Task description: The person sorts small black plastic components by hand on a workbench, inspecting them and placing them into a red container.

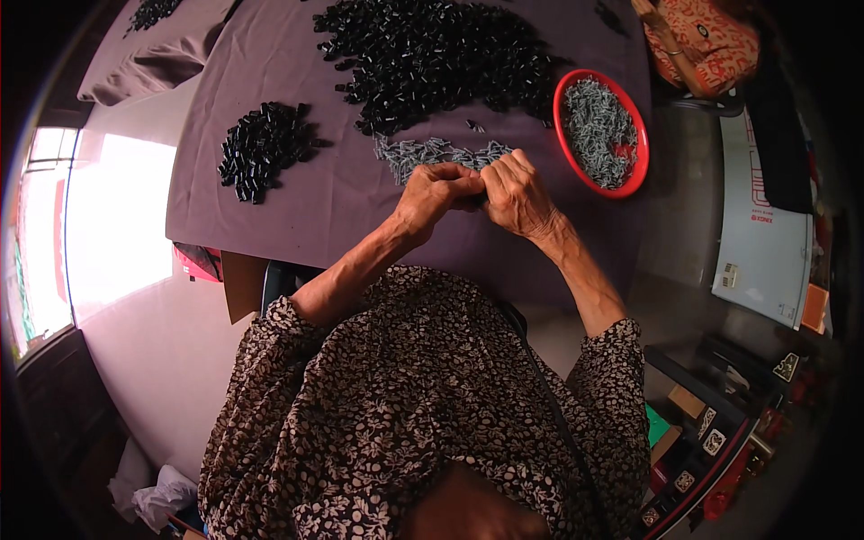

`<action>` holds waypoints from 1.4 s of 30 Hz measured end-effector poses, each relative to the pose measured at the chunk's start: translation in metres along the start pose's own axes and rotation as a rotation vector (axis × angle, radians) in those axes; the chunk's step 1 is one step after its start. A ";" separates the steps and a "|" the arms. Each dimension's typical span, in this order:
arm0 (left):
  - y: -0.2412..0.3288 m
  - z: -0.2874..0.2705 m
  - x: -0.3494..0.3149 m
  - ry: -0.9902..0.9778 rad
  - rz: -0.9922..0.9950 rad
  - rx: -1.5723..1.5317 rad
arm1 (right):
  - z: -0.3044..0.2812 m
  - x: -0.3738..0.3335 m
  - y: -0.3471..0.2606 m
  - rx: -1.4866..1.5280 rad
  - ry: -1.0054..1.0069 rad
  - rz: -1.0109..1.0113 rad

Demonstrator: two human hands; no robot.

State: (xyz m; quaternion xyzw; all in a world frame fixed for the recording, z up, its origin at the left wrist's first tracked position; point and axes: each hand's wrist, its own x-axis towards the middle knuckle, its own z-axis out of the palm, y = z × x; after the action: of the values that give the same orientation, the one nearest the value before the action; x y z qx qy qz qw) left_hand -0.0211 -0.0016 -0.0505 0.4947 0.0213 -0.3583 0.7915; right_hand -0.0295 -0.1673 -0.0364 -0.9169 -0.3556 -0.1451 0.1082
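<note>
My left hand (434, 195) and my right hand (518, 191) meet at the near side of the table, fingers pinched together. A small dark piece seems to be between them, mostly hidden by the fingers. Just beyond my hands lies a strip of small grey pin-like pieces (416, 155). Behind that spreads a large heap of small black shiny pieces (432, 63). To the left sits a smaller pile of black pieces (263, 148). On the right, a red oval basin (559, 117) holds many more grey pin-like pieces (598, 135).
A purple-brown cloth (351, 207) covers the table. At the far right sits another person in an orange patterned top (706, 40). A pale blue box (756, 261) stands beyond the table's right side. Another cloth-covered surface (171, 54) is at the far left.
</note>
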 end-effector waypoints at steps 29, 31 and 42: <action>0.038 -0.037 0.001 0.199 0.325 0.290 | 0.021 0.030 0.029 1.288 0.242 0.681; 0.030 -0.017 0.008 0.160 0.339 0.039 | 0.014 0.033 0.018 1.331 0.254 0.675; 0.034 -0.008 0.029 0.177 0.409 -0.176 | -0.006 0.030 0.048 0.929 0.344 0.821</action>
State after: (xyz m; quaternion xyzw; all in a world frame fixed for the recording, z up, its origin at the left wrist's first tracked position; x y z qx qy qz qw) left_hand 0.0228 -0.0027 -0.0395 0.4474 0.0208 -0.1424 0.8827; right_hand 0.0233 -0.1852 -0.0255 -0.7997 0.0207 -0.0677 0.5962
